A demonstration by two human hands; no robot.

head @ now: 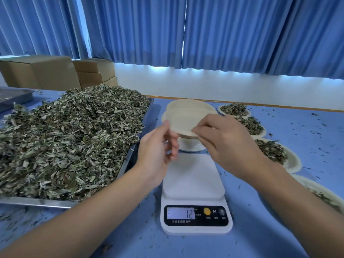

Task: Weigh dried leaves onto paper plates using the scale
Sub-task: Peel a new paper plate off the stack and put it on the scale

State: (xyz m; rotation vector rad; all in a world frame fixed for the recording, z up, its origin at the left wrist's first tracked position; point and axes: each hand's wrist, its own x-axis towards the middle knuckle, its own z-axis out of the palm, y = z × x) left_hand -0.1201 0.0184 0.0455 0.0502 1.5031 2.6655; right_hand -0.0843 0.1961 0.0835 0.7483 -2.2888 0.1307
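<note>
right hand (223,138) pinched top paper plate (188,118) above stack (189,146) behind scale (193,179) | left hand (158,144) blurred at its rim, grip I could not tell | I judged: lift one plate only, centre it on platform, zero the -12 reading

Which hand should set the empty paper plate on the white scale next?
Probably right. The right hand pinches the round beige paper plate by its near rim, just behind the white digital scale; the left hand is blurred, its grip unclear.
</note>
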